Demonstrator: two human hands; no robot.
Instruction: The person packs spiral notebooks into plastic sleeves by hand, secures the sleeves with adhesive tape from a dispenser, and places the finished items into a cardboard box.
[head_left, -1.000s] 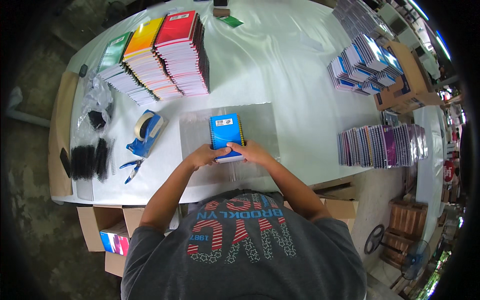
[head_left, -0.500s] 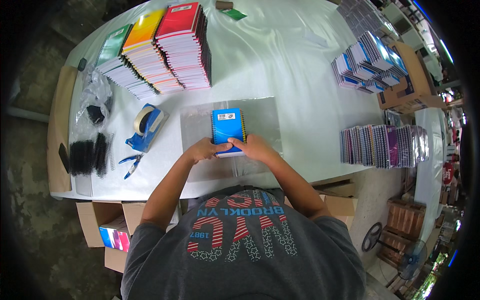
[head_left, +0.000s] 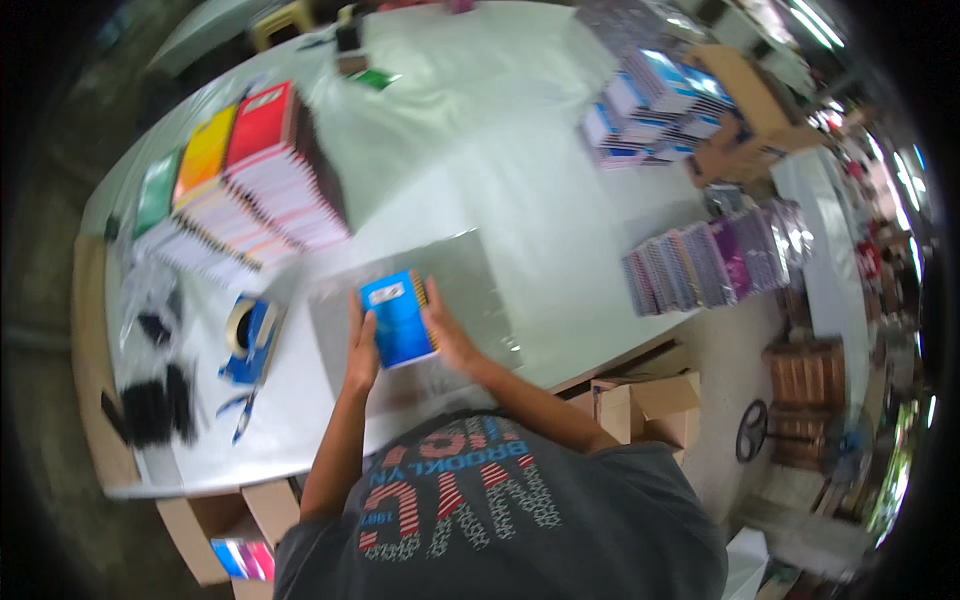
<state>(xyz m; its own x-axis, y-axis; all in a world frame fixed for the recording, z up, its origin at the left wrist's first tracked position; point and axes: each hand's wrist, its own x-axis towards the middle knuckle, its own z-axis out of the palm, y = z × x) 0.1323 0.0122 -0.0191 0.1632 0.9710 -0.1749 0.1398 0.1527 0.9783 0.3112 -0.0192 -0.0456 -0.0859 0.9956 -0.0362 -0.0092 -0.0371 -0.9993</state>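
Observation:
A blue spiral notebook (head_left: 398,318) sits in front of me on a sheet of clear plastic film (head_left: 470,285) spread over the white table (head_left: 480,150). My left hand (head_left: 360,352) grips its left edge. My right hand (head_left: 448,338) grips its right edge beside the spiral binding. Both hands hold it between them, just above or on the film; which one I cannot tell.
Stacks of spiral notebooks with green, yellow and red covers (head_left: 240,190) stand at the far left. A blue tape dispenser (head_left: 248,338), pliers (head_left: 240,408) and black items (head_left: 150,405) lie at the left. More notebook stacks (head_left: 650,95) and a wrapped row (head_left: 710,255) are at the right. Cardboard boxes (head_left: 640,400) stand below the table edge.
The view has swung and tilted. My hands have shifted from the notebook's near edge to its two sides, and the notebook now sits turned slightly.

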